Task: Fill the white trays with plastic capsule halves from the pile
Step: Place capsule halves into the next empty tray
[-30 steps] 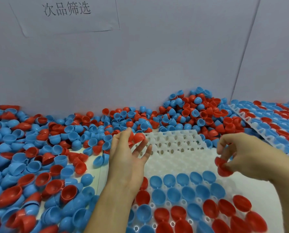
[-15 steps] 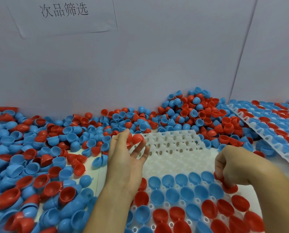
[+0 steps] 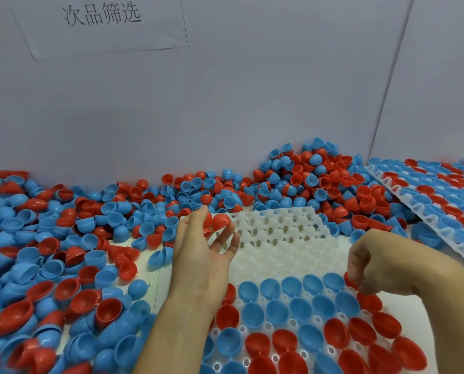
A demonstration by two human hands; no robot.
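A white tray (image 3: 282, 238) lies in front of me, its near rows filled with blue and red capsule halves and its far rows bare. My left hand (image 3: 203, 255) hovers over the tray's left edge and pinches red capsule halves (image 3: 220, 221) at its fingertips. My right hand (image 3: 382, 263) is curled over the tray's right side, its fingers gripping a red capsule half (image 3: 350, 280) down at a socket. The pile of red and blue capsule halves (image 3: 306, 182) spreads along the wall behind the tray and across the left.
A second white tray (image 3: 425, 201), filled with blue and red halves, lies tilted at the far right. Loose halves (image 3: 49, 265) cover the table to the left. A grey wall with a paper sign (image 3: 101, 20) stands close behind.
My right hand has come down and towards me, from above the tray's bare rows to the filled rows at the right, still holding red halves. My left hand stays where it was.
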